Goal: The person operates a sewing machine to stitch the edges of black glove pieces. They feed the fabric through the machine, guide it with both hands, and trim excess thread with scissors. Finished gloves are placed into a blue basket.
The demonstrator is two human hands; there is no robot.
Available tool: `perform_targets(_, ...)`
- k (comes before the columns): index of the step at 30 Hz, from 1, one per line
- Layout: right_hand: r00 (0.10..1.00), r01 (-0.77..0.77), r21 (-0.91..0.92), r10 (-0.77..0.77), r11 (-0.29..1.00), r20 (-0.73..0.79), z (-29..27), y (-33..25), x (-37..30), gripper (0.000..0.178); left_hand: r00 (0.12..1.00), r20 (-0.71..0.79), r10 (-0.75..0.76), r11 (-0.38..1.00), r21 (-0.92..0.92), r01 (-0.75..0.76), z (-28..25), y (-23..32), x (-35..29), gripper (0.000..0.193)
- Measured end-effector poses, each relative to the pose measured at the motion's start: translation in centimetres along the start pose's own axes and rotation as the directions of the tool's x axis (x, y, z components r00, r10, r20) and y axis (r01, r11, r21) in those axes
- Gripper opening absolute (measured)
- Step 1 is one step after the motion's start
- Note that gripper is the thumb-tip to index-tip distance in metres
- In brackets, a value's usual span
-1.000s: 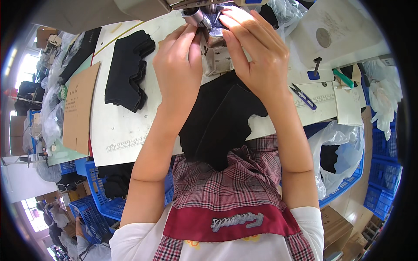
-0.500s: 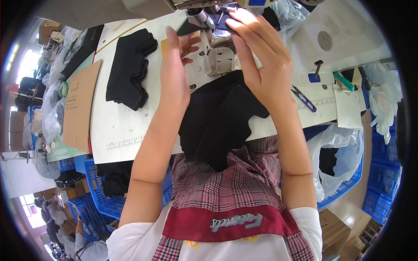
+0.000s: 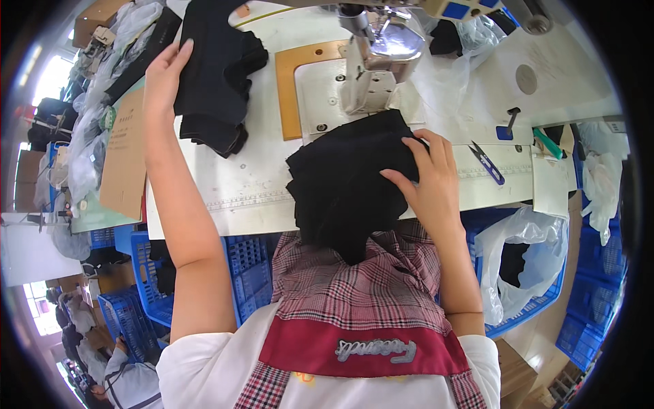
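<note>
My left hand (image 3: 165, 76) is at the left edge of a stack of black cut cloth pieces (image 3: 211, 75) on the table. Its thumb touches the cloth, and the fingers are stretched out beside the edge. My right hand (image 3: 434, 178) rests at the right side of a pile of black cloth pieces (image 3: 347, 177), thumb and fingers apart on the top layer. That pile lies over the table's front edge and hangs onto my lap. Beyond it stands a sewing machine (image 3: 375, 82), with no cloth visible under its needle area.
Thread snips (image 3: 488, 163) lie on the white table (image 3: 252, 184) at the right. Blue baskets stand below, including a plastic-lined basket (image 3: 545, 300) at the right. A cardboard sheet (image 3: 124, 157) leans along the left side. Clear plastic bags (image 3: 477, 41) lie behind the machine.
Both hands have left the machine's needle area. My left hand has moved left to the cloth stack, where another piece now lies on top; my right hand has come down to the lap pile.
</note>
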State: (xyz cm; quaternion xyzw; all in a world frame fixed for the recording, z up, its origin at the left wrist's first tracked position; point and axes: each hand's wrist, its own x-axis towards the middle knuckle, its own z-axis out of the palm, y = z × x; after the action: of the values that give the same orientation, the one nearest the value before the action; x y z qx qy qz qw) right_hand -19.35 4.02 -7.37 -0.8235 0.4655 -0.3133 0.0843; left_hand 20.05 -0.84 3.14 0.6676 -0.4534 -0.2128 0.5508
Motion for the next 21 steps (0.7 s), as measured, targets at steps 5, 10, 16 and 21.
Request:
perform_targets(5, 0.999, 0.036, 0.033, -0.035, 0.999, -0.016, -0.6, -0.2, 0.7, 0.038, 0.995, 0.083, 0.056, 0.54, 0.836, -0.1, -1.8, -4.3, 0.8, 0.044)
perform_targets(10, 0.981, -0.19, 0.601, 0.181, 0.776, 0.076, -5.0, -2.1, 3.0, 0.024, 0.85, -0.16, 0.502, 0.708, 0.64, -0.298, 1.6, -2.5, -3.2, 0.034)
perform_targets(16, 0.983, 0.027, 0.814, 0.134, 0.58, -0.128, -4.6, -1.9, 7.8, 0.019, 0.849, 0.466, 0.25, 0.963, -0.028, -0.268, 10.8, 3.6, -13.0, 0.028)
perform_targets(21, 0.974, 0.195, 0.448, -0.12, 0.872, -0.19, -5.4, -2.0, 8.4, 0.036, 0.893, 0.434, 0.121, 0.972, -0.235, -0.017, 12.6, 4.9, -11.9, 0.026)
